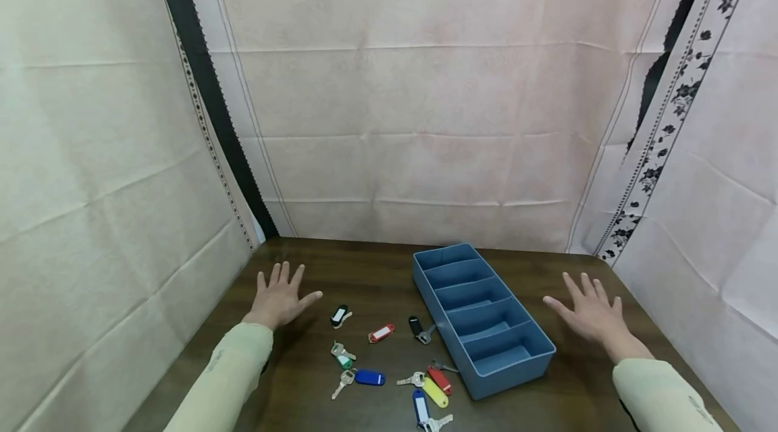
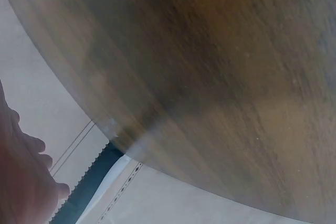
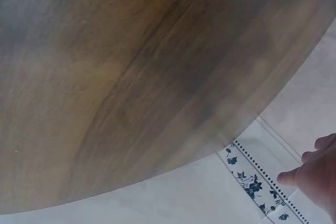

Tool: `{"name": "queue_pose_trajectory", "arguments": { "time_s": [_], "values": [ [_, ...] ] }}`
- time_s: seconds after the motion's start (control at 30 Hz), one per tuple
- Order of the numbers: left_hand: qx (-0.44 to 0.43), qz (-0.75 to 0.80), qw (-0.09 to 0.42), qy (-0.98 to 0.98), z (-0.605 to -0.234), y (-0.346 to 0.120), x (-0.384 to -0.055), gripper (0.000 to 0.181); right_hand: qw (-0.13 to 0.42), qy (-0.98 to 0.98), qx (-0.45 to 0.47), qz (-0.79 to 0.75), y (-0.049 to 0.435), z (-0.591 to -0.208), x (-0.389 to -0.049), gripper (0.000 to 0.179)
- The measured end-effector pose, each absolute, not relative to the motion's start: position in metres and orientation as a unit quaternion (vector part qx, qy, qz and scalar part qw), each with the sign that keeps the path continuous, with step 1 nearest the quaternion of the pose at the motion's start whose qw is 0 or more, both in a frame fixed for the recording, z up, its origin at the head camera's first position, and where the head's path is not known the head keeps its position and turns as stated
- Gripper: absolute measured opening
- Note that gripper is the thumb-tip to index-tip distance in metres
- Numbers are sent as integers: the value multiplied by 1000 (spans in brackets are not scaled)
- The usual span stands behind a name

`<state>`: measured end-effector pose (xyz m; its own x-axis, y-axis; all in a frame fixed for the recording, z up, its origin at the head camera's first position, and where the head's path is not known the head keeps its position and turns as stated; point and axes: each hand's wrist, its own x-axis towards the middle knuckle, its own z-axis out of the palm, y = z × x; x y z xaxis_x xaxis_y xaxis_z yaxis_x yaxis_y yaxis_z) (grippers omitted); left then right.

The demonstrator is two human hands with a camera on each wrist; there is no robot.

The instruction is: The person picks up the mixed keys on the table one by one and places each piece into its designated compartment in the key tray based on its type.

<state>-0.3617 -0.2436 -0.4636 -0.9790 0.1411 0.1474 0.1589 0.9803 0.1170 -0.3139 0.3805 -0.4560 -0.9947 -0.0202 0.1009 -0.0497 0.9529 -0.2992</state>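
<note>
My left hand [image 1: 279, 298] is held over the left side of the brown table, fingers spread and holding nothing. On the other side, my right hand [image 1: 591, 314] is spread in the same way, to the right of a blue tray [image 1: 506, 378] split into several compartments. Between the left hand and the tray lie several keys with coloured tags. Among them are a black tag [image 1: 339, 314], a red tag [image 1: 381, 333], a blue tag [image 1: 370, 377], a yellow tag [image 1: 435, 392] and another red tag [image 1: 440, 380]. Neither hand touches a key or the tray.
Another black tag [image 1: 416, 326] with its key lies close to the tray's left side. A green tag [image 1: 344, 361] and a second blue tag [image 1: 421, 408] lie nearer the front. White cloth [image 1: 425, 115] hangs behind and beside the wooden table [image 1: 358, 263].
</note>
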Motion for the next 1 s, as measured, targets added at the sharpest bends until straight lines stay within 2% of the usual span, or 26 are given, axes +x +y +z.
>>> {"name": "queue_pose_trajectory", "arguments": {
  "time_s": [1.0],
  "values": [
    [-128, -84, 57, -987, -456, -217, -360, 85, 61, -973, 110, 192, 333, -459, -313, 84]
  ]
}}
